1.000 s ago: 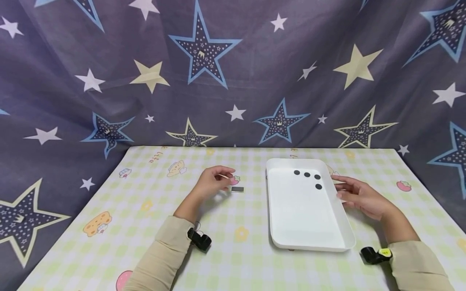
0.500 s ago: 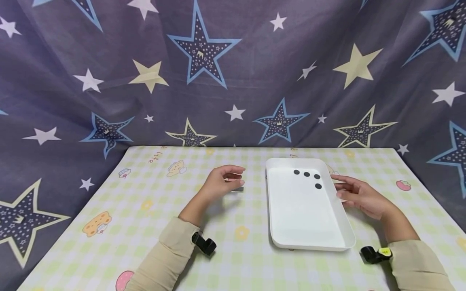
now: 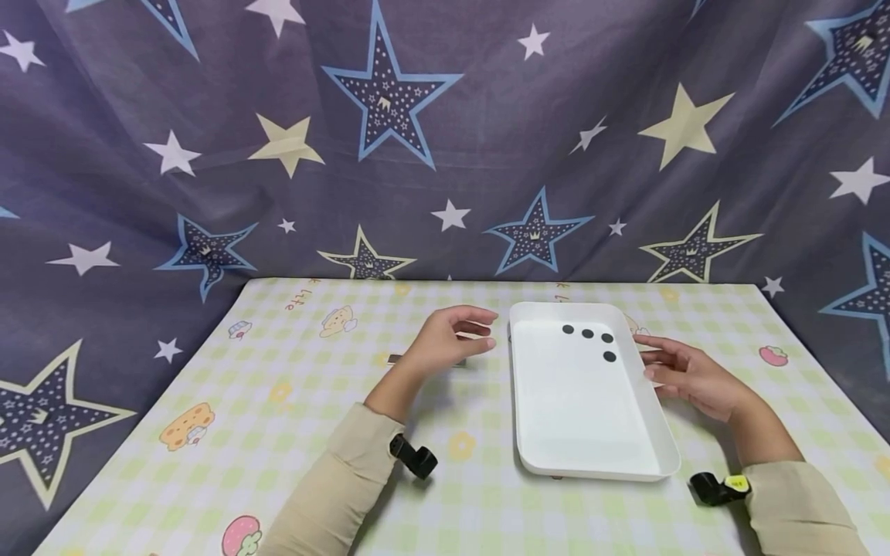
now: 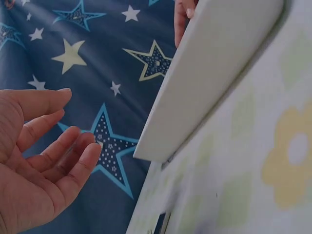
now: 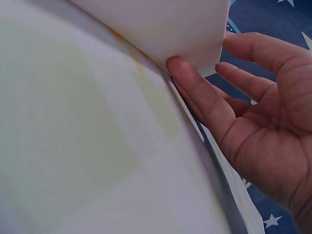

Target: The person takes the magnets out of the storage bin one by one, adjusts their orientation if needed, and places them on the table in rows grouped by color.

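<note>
**On the bench (image 3: 174, 494), a white tray (image 3: 584, 421) between spread grips**

Its long axis runs roughly away from the person. The right hand (image 3: 691, 378) is nearer, touching the right wall from outside, grip loosely spread. The tray lies rightward, just beside the left hand (image 3: 445, 340); that grip is spread, holding nothing visible. A dark strip (image 3: 394, 359) is partly hidden behind it. Four black discs (image 3: 587, 333) sit near the tray's far right corner.

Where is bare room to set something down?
Free: near half of the white tray, clear of the black discs; tablecloth left of the left sleeve, or between it and tray. Crowded: the discs' corner, the right wall at the right hand, and the dark strip by the left hand.
</note>
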The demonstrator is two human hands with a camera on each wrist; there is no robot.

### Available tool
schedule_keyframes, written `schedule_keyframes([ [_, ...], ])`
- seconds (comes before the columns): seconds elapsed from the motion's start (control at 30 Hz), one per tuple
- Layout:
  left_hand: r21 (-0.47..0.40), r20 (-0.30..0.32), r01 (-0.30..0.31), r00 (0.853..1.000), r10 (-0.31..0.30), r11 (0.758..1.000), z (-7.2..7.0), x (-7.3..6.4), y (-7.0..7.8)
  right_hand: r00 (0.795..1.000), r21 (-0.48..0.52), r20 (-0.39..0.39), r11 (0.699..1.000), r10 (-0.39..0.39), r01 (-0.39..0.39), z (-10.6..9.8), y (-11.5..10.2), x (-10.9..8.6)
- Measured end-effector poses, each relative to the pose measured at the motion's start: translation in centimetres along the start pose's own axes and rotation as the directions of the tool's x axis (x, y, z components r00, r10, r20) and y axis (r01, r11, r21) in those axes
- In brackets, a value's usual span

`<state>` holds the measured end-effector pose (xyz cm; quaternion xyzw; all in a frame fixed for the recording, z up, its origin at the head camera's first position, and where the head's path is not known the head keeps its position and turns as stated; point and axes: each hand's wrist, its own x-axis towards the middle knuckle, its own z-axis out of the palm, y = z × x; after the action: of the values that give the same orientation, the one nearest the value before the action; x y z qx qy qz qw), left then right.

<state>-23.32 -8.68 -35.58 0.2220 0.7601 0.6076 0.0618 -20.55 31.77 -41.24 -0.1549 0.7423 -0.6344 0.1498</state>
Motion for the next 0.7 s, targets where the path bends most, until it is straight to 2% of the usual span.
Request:
schedule_keyframes([
  [0.3,0.001,0.054,-0.032,0.998,0.032,0.999,1.1,1.5,0.8,1.000,-0.013,-0.010,1.000,0.014,-0.015,0.1,-0.2,-0.1],
  [0.57,-0.006,0.089,0.001,0.996,0.000,1.000,2.4,3.0,1.4,1.000,-0.014,-0.007,1.000,0.018,-0.018,0.1,-0.1,0.0],
  [0.7,0.014,0.113,-0.005,0.994,0.003,1.000,3.1,3.9,1.3,1.000,-0.015,-0.012,1.000,0.023,-0.023,0.1,-0.1,0.0],
])
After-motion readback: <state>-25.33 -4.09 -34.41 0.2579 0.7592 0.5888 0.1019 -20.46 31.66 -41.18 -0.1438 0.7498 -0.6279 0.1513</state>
